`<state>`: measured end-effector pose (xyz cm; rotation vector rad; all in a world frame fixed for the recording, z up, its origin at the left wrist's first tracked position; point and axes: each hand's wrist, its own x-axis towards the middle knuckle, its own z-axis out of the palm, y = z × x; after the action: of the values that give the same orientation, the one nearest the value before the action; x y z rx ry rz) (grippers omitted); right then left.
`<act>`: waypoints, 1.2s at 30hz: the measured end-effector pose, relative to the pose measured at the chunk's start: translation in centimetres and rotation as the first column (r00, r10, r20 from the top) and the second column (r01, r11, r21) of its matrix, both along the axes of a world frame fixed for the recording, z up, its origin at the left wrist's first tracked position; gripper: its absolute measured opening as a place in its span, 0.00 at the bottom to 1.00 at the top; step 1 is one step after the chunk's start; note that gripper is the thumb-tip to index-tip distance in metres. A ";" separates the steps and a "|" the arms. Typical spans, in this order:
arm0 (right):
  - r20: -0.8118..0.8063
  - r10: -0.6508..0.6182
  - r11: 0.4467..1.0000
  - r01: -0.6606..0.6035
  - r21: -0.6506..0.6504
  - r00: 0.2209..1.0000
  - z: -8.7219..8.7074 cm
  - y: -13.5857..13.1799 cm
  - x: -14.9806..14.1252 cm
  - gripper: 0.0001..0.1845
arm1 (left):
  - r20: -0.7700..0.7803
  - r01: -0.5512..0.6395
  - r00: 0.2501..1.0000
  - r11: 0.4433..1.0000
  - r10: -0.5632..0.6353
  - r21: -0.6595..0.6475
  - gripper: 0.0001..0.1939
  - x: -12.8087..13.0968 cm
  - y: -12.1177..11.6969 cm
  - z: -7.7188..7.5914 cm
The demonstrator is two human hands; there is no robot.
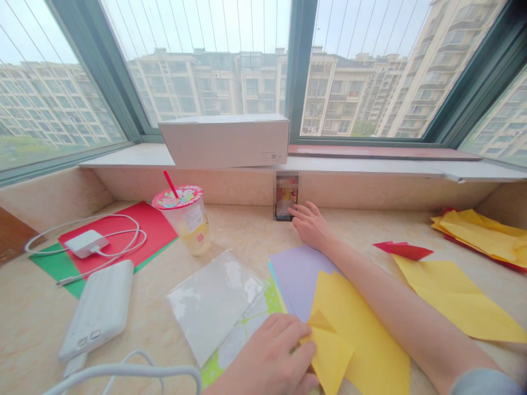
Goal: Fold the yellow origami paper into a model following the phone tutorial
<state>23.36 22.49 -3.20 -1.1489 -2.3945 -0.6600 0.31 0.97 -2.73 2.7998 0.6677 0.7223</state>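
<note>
My left hand (274,354) is closed on the left edge of a partly folded piece of yellow paper (332,356), fingers curled at its crease. Under it lie a larger yellow sheet (370,334) and a lavender sheet (298,274). Farther off, my right hand (309,224) reaches to a smartphone (285,197) that leans upright against the sill wall. Its fingers are stretched out, with a fingertip at the lower part of the screen. The phone's picture is blurred. A clear plastic sleeve (218,296) lies left of the lavender sheet.
A drink cup with a red straw (191,219) stands left of centre. Red paper (144,227), a charger (86,243), a power bank (101,307) and white cables occupy the left. Yellow sheets (461,296) and a red folded piece (403,250) lie right. A white box (226,142) rests on the sill.
</note>
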 end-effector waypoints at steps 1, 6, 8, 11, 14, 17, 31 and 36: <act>0.005 0.010 1.000 -0.010 -0.006 1.000 0.0 0.0 0.0 0.13 | 0.001 -0.001 1.000 1.000 0.001 0.000 0.07 0.0 0.0 0.1; 0.022 0.042 0.999 -0.042 -0.033 0.999 0.0 0.2 0.0 0.13 | 0.006 -0.004 1.000 1.000 0.004 -0.007 0.07 0.0 -0.1 0.2; 0.024 0.046 0.998 -0.045 -0.038 0.999 -0.1 0.3 0.0 0.13 | 0.009 -0.003 1.000 1.000 0.003 -0.010 0.07 0.0 -0.1 0.3; 0.035 0.054 0.998 -0.053 -0.045 0.998 -0.1 0.4 0.1 0.13 | 0.007 0.000 1.000 1.000 0.000 -0.015 0.07 0.0 -0.1 0.3; 0.056 0.069 0.996 -0.066 -0.053 0.996 0.0 0.4 0.0 0.13 | 0.000 0.002 1.000 1.000 -0.002 -0.016 0.06 0.0 -0.2 0.5; 0.072 0.080 0.996 -0.076 -0.055 0.994 0.2 0.4 -0.1 0.13 | -0.008 0.000 1.000 1.000 0.000 -0.016 0.06 -0.1 -0.2 0.6; 0.025 0.035 0.999 -0.035 -0.001 0.999 0.2 0.0 -0.1 0.14 | -0.015 0.006 1.000 1.000 -0.006 -0.017 0.06 -0.1 -0.2 0.3; 0.019 0.034 0.999 -0.034 0.009 0.999 0.0 0.0 0.0 0.14 | -0.028 0.004 1.000 1.000 -0.004 -0.027 0.07 -0.2 -0.2 0.5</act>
<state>23.34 22.53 -3.17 -1.1003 -2.4186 -0.6734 0.15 0.78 -2.18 2.7912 0.6716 0.6691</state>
